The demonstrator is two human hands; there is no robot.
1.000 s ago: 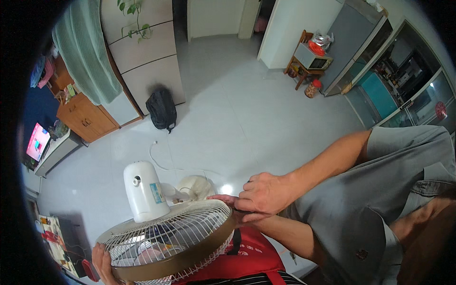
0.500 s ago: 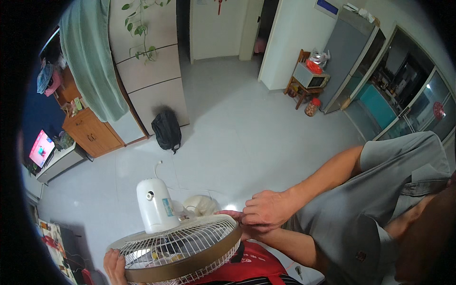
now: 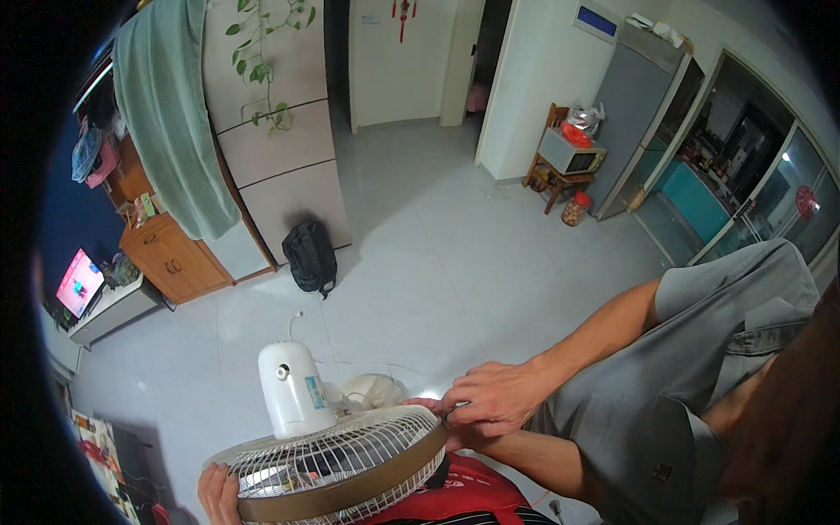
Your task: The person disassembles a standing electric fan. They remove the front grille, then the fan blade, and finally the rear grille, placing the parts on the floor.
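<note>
Fan [image 3: 337, 464] tipped, motor housing up-left; both hands grip guard rim.

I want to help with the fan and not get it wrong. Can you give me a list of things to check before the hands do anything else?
1. Right hand on the rim of the fan cage: ok, its fingers rest on the right edge.
2. Left hand holding the other side: ok, it grips the lower left edge, though partly cut off by the picture.
3. White motor housing free of the hands: ok, neither hand touches it.
4. Fan blades stopped: cannot tell, the grille hides them.
5. Cord unplugged: cannot tell, its end is not visible.
6. Black backpack out of the way: ok, it sits apart by the cabinet.
</note>
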